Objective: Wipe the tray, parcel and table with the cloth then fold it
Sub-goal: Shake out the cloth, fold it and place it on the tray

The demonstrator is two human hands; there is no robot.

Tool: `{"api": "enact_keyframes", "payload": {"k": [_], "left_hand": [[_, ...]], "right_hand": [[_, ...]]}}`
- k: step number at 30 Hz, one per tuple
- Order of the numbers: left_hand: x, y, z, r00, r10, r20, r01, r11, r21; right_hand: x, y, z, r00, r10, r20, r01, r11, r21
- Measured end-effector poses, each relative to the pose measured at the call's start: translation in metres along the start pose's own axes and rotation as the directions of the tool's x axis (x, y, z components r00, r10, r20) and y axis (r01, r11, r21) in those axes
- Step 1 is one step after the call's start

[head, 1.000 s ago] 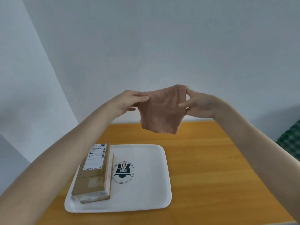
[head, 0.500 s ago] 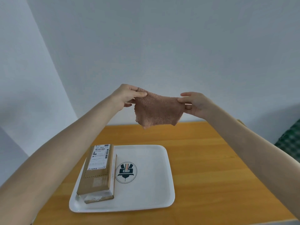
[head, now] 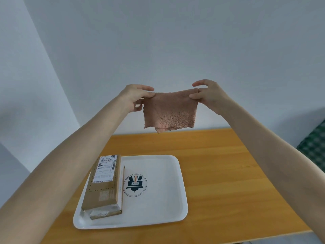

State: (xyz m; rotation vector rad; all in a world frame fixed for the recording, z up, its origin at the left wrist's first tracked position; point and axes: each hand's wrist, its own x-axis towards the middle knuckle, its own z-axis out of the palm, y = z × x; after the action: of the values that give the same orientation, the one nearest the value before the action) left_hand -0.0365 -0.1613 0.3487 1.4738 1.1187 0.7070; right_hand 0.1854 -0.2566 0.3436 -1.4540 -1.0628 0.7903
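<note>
parcel [head: 103, 184] on tray [head: 158, 215] | green checked fabric [head: 314, 147] right

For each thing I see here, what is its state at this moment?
Cloth: held up in the air, hanging from its top corners.
Left hand: pinches the cloth's top left corner.
Right hand: pinches its top right corner.
Tray: flat on the table.
Parcel: closed, lying flat on the tray's left side, label up.
</note>
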Motion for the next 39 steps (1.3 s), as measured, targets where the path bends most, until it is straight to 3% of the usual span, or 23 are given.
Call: {"api": "enact_keyframes", "payload": {"k": [4, 7, 10, 14, 19, 22, 25, 28, 29, 31, 33, 37, 39], "left_hand": [[0.001, -0.001, -0.001, 0.996, 0.081, -0.041, -0.08, 0.996, 0.031], [0.0, 0.0, 0.002, 0.981, 0.175, -0.089, -0.167, 0.982, 0.094], [0.002, 0.0, 0.0, 0.974, 0.211, -0.081, -0.198, 0.97, 0.142], [0.003, -0.004, -0.008, 0.97, 0.234, -0.06, -0.219, 0.957, 0.19], [0.001, -0.009, -0.014, 0.96, 0.272, -0.064, -0.253, 0.944, 0.212], [0.001, -0.011, -0.013, 0.933, 0.348, -0.09, -0.305, 0.899, 0.313], [-0.001, -0.013, -0.008, 0.879, 0.462, -0.122, -0.346, 0.791, 0.504], [0.002, -0.019, -0.011, 0.901, 0.429, -0.067, -0.33, 0.777, 0.536], [0.003, -0.02, -0.014, 0.927, 0.375, -0.027, -0.322, 0.829, 0.457], [0.001, -0.022, -0.021, 0.963, 0.261, 0.063, -0.268, 0.938, 0.22], [0.001, -0.026, -0.026, 0.969, 0.214, 0.124, -0.223, 0.973, 0.06], [-0.002, -0.031, -0.029, 0.968, 0.197, 0.154, -0.203, 0.979, 0.028], [0.0, -0.033, -0.032, 0.958, 0.163, 0.234, -0.178, 0.983, 0.044]], "right_hand": [[0.005, 0.003, 0.006, 0.978, -0.083, -0.19, 0.046, 0.98, -0.192], [0.009, 0.006, 0.013, 0.961, -0.17, -0.218, 0.097, 0.946, -0.31], [0.013, 0.003, 0.012, 0.973, -0.163, -0.16, 0.094, 0.924, -0.372], [0.014, -0.004, 0.005, 0.998, -0.053, 0.024, 0.057, 0.978, -0.2], [0.019, -0.005, 0.007, 0.996, -0.047, 0.08, 0.068, 0.957, -0.281], [0.022, 0.0, 0.012, 0.991, -0.13, 0.009, 0.119, 0.88, -0.461], [0.022, 0.001, 0.021, 0.963, -0.268, -0.017, 0.189, 0.721, -0.666], [0.022, 0.002, 0.024, 0.941, -0.338, 0.014, 0.232, 0.614, -0.755], [0.021, 0.0, 0.024, 0.947, -0.318, 0.033, 0.238, 0.633, -0.736], [0.017, -0.003, 0.023, 0.971, -0.236, 0.042, 0.214, 0.777, -0.592], [0.012, -0.006, 0.022, 0.976, -0.216, 0.017, 0.203, 0.884, -0.421], [0.008, -0.006, 0.023, 0.972, -0.235, -0.005, 0.223, 0.93, -0.291], [0.005, -0.006, 0.027, 0.97, -0.243, -0.016, 0.232, 0.942, -0.241]]}}
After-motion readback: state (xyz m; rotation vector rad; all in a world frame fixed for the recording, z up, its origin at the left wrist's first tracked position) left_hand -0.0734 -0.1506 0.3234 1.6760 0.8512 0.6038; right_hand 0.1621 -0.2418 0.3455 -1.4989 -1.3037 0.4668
